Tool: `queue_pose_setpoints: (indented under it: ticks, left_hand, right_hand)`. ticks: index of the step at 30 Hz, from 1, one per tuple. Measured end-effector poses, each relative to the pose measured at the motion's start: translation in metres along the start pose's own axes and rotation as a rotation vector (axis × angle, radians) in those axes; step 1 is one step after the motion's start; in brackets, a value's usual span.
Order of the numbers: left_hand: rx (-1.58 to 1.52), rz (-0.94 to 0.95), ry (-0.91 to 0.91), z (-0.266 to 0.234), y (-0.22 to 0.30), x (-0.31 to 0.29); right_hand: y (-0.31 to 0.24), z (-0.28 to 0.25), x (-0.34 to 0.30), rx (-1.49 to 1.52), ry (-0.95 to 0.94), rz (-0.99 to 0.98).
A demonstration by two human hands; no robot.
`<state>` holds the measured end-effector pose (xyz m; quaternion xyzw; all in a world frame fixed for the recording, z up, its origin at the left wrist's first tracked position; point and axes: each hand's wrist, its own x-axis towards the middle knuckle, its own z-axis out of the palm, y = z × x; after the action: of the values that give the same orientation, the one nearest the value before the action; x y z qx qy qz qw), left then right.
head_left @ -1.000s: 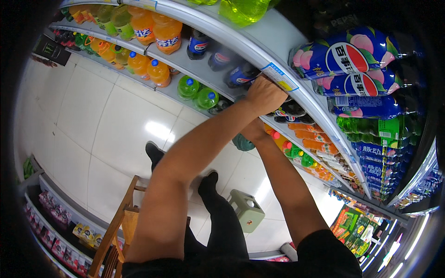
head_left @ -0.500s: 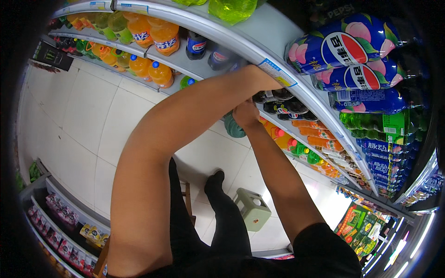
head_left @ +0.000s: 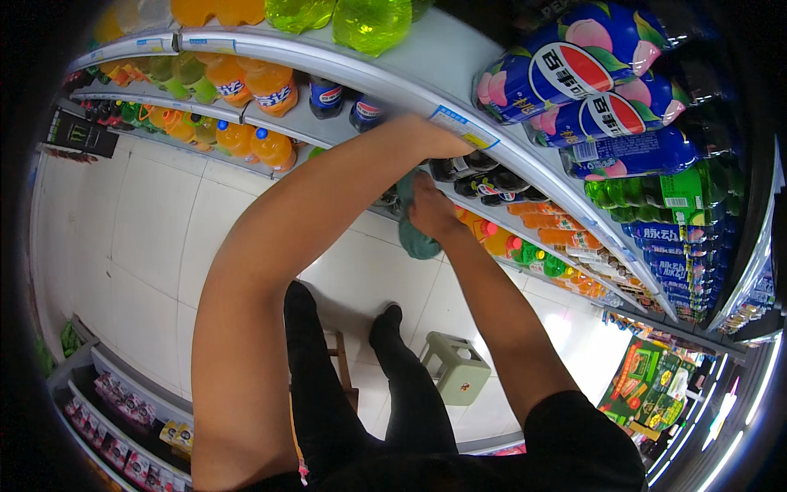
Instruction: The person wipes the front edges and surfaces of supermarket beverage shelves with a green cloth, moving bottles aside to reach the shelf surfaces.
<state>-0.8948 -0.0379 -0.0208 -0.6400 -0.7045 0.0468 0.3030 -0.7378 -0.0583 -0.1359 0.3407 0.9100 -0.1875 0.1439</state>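
My right hand (head_left: 430, 205) is closed on a grey-green cloth (head_left: 419, 241), which hangs below the fingers and also shows above them. It is just in front of the middle shelf, near dark soda bottles (head_left: 492, 182) lying with their ends outward. My left forearm (head_left: 344, 184) reaches across to the shelving, and its wrist passes under the rim of the upper shelf (head_left: 541, 184). That rim hides my left hand, so its fingers and anything in them do not show. Small blue-labelled cola bottles (head_left: 325, 97) stand left of the left wrist.
Blue peach-patterned bottles (head_left: 574, 78) lie stacked on the upper shelf, with bright green bottles (head_left: 373, 25) farther left. Orange soda bottles (head_left: 270, 86) fill lower shelves. A green plastic stool (head_left: 457, 369) and a wooden stool (head_left: 343, 369) stand by my legs. Another shelf unit (head_left: 123, 385) is at lower left.
My right hand has come slightly lower with the cloth, and more of the cloth shows. The left arm stays reached under the shelf rim. The whole view has shifted a little.
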Motion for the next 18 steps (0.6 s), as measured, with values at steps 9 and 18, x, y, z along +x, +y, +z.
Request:
queue_pose_setpoints:
  ticks: [9, 18]
  left_hand:
    - [-1.224, -0.032, -0.379, -0.041, -0.008, -0.006]
    - [-0.771, 0.247, 0.160, -0.023, 0.037, -0.095]
  right_hand:
    - [0.033, 0.003, -0.028, -0.262, -0.081, 0.025]
    - [0.030, -0.009, -0.049, -0.070, 0.019, 0.178]
